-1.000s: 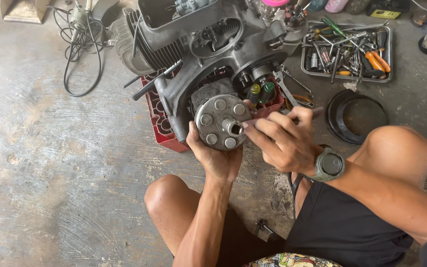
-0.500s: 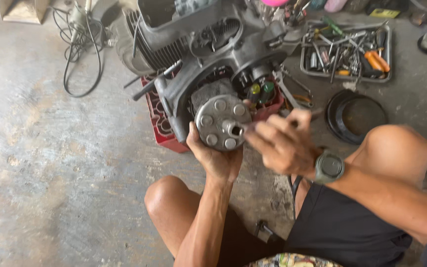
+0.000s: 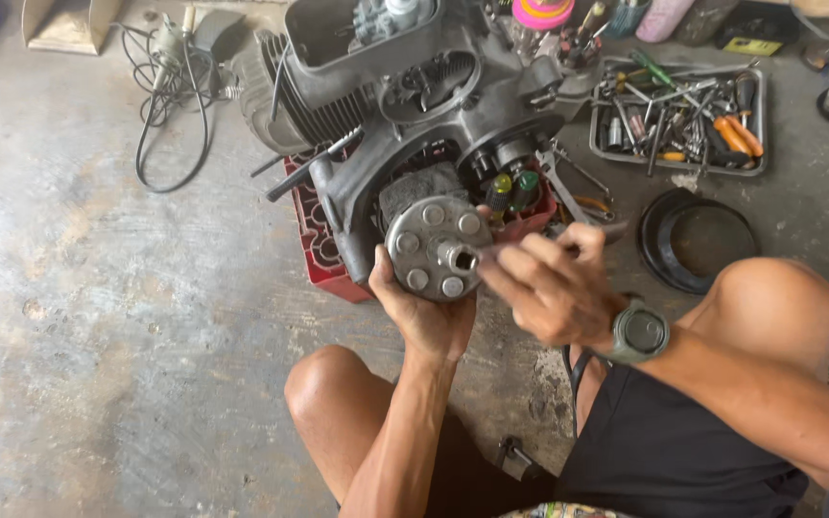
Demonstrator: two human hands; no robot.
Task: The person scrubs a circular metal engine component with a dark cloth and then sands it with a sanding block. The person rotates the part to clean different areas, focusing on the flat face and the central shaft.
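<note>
A grey engine block (image 3: 414,96) rests on a red plastic crate (image 3: 319,251) on the concrete floor. A round grey metal disc with several bolt heads (image 3: 429,245) is in front of it. My left hand (image 3: 424,317) cups this disc from below and holds it. My right hand (image 3: 549,283), with a wristwatch, is at the disc's centre hub, fingers pinched together on something small that I cannot make out. My bare knees flank both arms.
A metal tray of screwdrivers and wrenches (image 3: 678,115) lies at the upper right. A black round ring cover (image 3: 698,240) sits next to my right knee. A coiled cable with a tool (image 3: 170,96) lies at the upper left. Loose wrenches (image 3: 568,187) lie beside the crate.
My right hand has shifted slightly at the disc's hub and looks blurred from motion. My left hand and the disc have stayed in place.
</note>
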